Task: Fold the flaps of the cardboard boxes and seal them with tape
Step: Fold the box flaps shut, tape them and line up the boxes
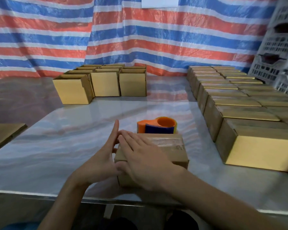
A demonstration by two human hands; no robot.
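You had the cardboard box (173, 156) on the table (56, 146) close before you, right hand (140, 156) flat on top, left hand (101, 158) flat against its side, fingers straight; firm strokes over the edge would likely have bedded the tape strip (166, 141)

We see 2 forearms, bare right up to the frame's edge. They end in the left grip (100, 161) and the right grip (145, 163), both bare hands with long, slim fingers. Lower down, 2 dark rounded shapes (181, 220) may be clothed knees; we cannot tell.
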